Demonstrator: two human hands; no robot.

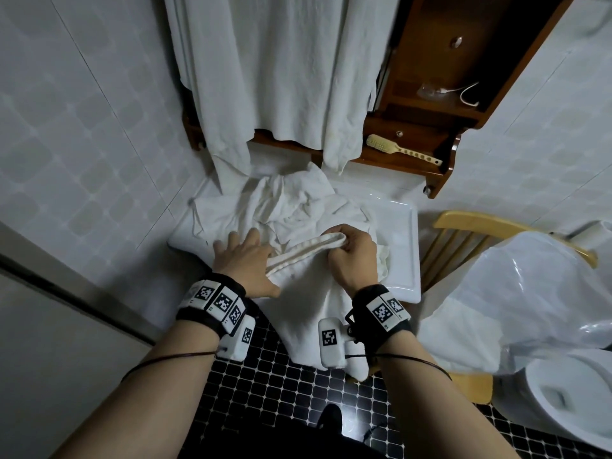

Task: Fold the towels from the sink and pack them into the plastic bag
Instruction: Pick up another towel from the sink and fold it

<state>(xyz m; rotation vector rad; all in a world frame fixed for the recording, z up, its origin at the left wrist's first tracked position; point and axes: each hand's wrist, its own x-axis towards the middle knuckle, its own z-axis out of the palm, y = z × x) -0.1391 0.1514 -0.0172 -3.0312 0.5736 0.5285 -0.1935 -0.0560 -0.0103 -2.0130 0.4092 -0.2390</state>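
Note:
A white towel (308, 306) hangs over the front rim of the white sink (405, 246) and drops toward the floor. My right hand (352, 256) is shut on its hemmed top edge, pinched into a bunch. My left hand (246, 263) lies on the same edge further left, fingers spread, thumb against the cloth. Behind my hands, crumpled white towels (291, 200) fill the sink basin. A large clear plastic bag (520, 293) with white cloth inside rests on a wooden chair (463, 223) to the right.
White cloths (271, 67) hang from a wooden wall cabinet (440, 94) above the sink; a brush (397, 149) lies on its shelf. A toilet (569, 395) stands at lower right. Tiled walls close both sides, and the floor has dark mosaic tiles (275, 389).

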